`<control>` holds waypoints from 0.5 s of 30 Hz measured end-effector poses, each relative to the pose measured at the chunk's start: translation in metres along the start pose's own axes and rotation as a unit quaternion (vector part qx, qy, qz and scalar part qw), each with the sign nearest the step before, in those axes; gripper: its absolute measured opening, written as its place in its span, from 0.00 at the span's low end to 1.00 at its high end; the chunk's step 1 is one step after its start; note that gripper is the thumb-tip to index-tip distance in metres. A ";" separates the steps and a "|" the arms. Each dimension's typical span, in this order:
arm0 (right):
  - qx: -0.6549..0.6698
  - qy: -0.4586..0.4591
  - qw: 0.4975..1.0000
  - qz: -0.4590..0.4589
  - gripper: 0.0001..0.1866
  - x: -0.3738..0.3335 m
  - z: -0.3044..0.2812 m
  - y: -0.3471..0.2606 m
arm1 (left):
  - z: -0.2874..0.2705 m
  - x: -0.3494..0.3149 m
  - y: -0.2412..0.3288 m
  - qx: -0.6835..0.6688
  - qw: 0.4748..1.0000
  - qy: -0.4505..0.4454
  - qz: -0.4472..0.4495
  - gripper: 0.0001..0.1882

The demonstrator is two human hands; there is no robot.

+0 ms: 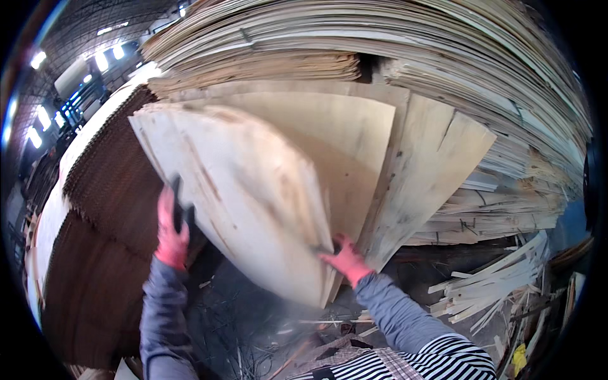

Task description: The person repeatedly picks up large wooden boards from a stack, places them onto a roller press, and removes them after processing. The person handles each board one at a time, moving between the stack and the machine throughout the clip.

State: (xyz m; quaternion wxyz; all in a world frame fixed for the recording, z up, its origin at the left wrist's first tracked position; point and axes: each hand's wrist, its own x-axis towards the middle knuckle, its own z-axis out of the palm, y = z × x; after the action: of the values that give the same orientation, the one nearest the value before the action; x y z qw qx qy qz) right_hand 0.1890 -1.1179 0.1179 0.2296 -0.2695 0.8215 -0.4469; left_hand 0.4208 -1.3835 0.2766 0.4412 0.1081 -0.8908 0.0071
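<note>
A pale wood veneer sheet, streaked with brown, stands tilted in front of me, its right side curled and blurred by motion. My right hand, in a red glove with dark fingertips, grips the sheet's lower right edge. At the sheet's lower left edge is my left hand, gloved the same way. Its fingers stretch upward and apart; whether they touch the edge I cannot tell. Behind the curled sheet lean a tan veneer sheet and, farther right, a veneer sheet with a dark split.
Tall stacks of veneer rise at the back, with tied bundles lower right. A dark brown ridged stack stands close on my left. Wood strips pile up at the right, and scraps litter the dark floor.
</note>
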 end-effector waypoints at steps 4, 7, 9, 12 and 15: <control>-0.137 -0.049 0.949 -0.281 0.38 -0.040 0.001 -0.011 | -0.005 0.132 -0.001 -0.016 0.993 0.037 0.113 0.24; 0.001 -0.014 0.957 -0.291 0.41 -0.033 0.018 0.008 | 0.004 0.143 -0.023 0.011 0.995 -0.095 0.019 0.15; 0.019 0.045 0.965 -0.259 0.44 -0.013 0.014 0.030 | 0.015 0.134 -0.041 -0.091 0.985 -0.128 -0.075 0.12; 0.056 0.117 0.978 -0.165 0.48 0.014 -0.033 0.028 | 0.044 0.111 -0.102 -0.040 0.988 0.026 0.149 0.13; 0.234 0.120 0.964 -0.039 0.52 0.047 -0.042 0.000 | 0.000 0.114 -0.061 -0.012 0.997 0.027 0.067 0.12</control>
State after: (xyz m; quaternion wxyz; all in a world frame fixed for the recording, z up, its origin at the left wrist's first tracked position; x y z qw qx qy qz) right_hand 0.1274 -1.1230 0.1325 0.1688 -0.1846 0.7043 -0.6643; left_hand 0.3663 -1.4640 0.3613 0.4651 0.0422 -0.8838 0.0287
